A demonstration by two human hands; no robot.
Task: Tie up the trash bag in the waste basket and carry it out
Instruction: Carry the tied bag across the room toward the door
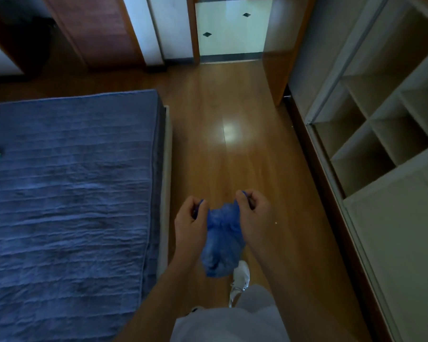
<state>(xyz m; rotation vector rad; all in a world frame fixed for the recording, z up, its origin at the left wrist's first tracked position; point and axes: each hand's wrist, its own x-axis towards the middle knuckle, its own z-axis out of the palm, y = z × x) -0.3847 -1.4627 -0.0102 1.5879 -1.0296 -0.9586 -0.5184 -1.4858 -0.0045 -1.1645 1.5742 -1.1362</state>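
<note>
A small blue trash bag (pixel 220 245) hangs in the air above the wooden floor, between my two hands. My left hand (pixel 189 224) pinches one gathered corner of the bag's top. My right hand (pixel 253 214) pinches the other corner, and the two ends are pulled apart over a bunched neck. The bag's body bulges below the hands. No waste basket is in view.
A bed with a dark blue cover (pixel 67 206) fills the left side. An open white wardrobe with shelf cubbies (pixel 381 134) lines the right. A strip of wooden floor (pixel 223 114) runs ahead to a doorway (pixel 232 28) with white tiles. My white shoe (pixel 240 275) shows below the bag.
</note>
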